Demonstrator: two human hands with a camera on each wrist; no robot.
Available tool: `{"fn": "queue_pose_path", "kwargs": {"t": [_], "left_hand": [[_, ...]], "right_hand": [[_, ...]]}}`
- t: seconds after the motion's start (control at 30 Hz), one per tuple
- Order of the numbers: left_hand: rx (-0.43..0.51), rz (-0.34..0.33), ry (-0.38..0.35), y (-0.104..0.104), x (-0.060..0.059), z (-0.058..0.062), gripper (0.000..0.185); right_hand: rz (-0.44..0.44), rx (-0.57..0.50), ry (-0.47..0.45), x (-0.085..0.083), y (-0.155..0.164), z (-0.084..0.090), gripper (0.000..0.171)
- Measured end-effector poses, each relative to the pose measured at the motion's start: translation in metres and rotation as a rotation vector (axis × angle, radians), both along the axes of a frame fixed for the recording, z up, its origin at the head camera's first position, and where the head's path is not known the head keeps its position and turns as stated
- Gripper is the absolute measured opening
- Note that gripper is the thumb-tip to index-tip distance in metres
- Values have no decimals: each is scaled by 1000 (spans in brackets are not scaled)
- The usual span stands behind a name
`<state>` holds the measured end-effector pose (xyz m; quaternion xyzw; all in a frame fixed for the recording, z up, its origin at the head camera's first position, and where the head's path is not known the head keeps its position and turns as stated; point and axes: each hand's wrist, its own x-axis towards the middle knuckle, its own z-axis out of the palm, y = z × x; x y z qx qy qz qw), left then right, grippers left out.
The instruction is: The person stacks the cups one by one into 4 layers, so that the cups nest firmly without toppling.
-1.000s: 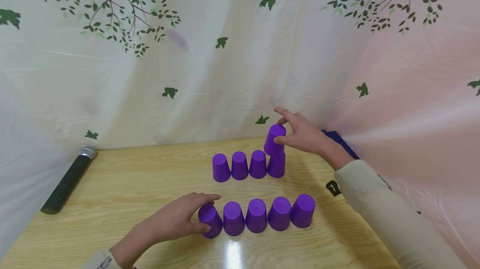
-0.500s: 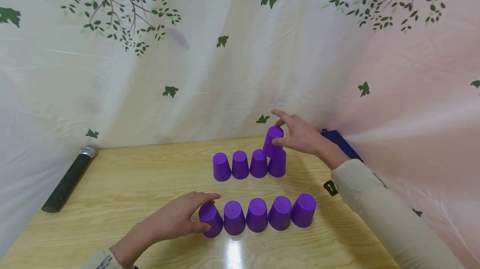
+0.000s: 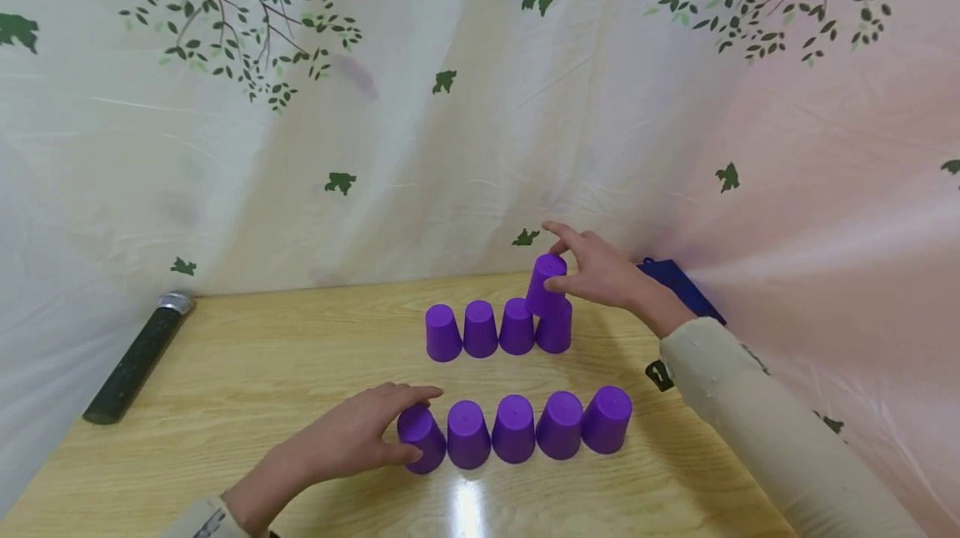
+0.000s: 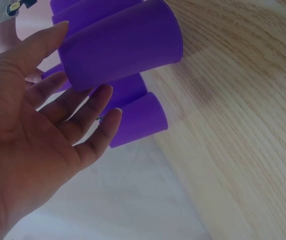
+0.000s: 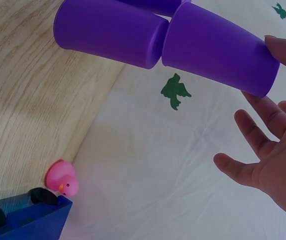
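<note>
Upside-down purple plastic cups stand in two rows on the wooden table (image 3: 315, 354). My left hand (image 3: 341, 438) holds the leftmost cup (image 3: 417, 438) of the near row, thumb on its near side and fingers at its far side. In the left wrist view this cup (image 4: 123, 45) stands upright on its rim. At the far row's right end, my right hand (image 3: 603, 271) pinches an upper cup (image 3: 542, 284) between thumb and index finger. Its rim sits over the tops of the two rightmost cups, the end one (image 3: 555, 332) partly covered by it. The other right fingers are spread.
A black microphone (image 3: 138, 359) lies at the table's left. Beyond my right forearm is a blue object (image 3: 682, 288); the right wrist view shows a blue toy with black wheels (image 5: 38, 220) and a pink rubber duck (image 5: 60, 177). A leaf-patterned curtain (image 3: 420, 138) hangs behind.
The right hand has shifted the upper cup slightly left and down over the far row, then barely moved in the last half second. The left hand stays on its cup.
</note>
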<state>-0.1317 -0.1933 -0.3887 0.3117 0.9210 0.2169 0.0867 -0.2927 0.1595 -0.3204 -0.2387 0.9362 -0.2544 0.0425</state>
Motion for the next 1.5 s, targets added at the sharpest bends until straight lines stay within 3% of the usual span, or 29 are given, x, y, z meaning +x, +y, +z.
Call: {"fn": "queue_pose_path", "kwargs": {"t": [0.73, 1.5], "left_hand": [[-7, 2, 9, 0, 1, 0, 64], [-14, 23, -44, 0, 2, 1, 63]], "right_hand": [[-8, -12, -21, -2, -2, -2, 89], [10, -16, -23, -3, -5, -4, 90]]}}
